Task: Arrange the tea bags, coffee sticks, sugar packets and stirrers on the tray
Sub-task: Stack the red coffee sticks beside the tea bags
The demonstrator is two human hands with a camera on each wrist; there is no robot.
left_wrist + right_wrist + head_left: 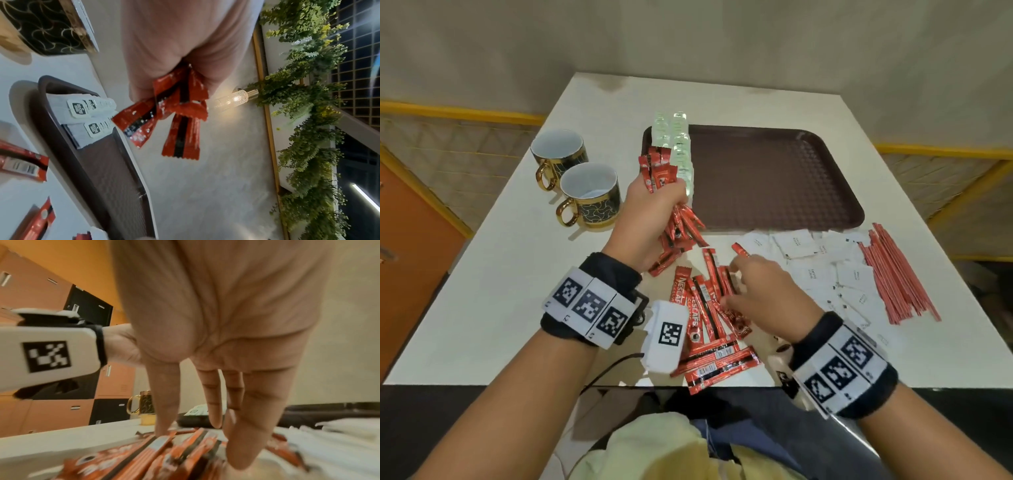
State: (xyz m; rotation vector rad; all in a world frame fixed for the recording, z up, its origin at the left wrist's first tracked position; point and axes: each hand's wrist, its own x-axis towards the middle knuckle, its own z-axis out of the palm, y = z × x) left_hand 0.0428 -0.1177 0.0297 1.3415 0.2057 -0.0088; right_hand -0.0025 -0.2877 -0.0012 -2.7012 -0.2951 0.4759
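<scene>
My left hand (654,212) grips a bundle of red coffee sticks (659,171), raised over the tray's near left corner; their ends fan out in the left wrist view (176,110). My right hand (760,291) reaches down with straight fingers (244,443) onto the loose pile of coffee sticks (709,329) at the table's front. The dark brown tray (791,178) holds a row of tea bags (678,144) along its left edge. White sugar packets (822,270) and red stirrers (897,274) lie on the table to the right.
Two black-and-gold mugs (585,192) stand left of the tray. The white table's front edge (517,383) runs just below the coffee pile. A cable (606,373) trails off that edge.
</scene>
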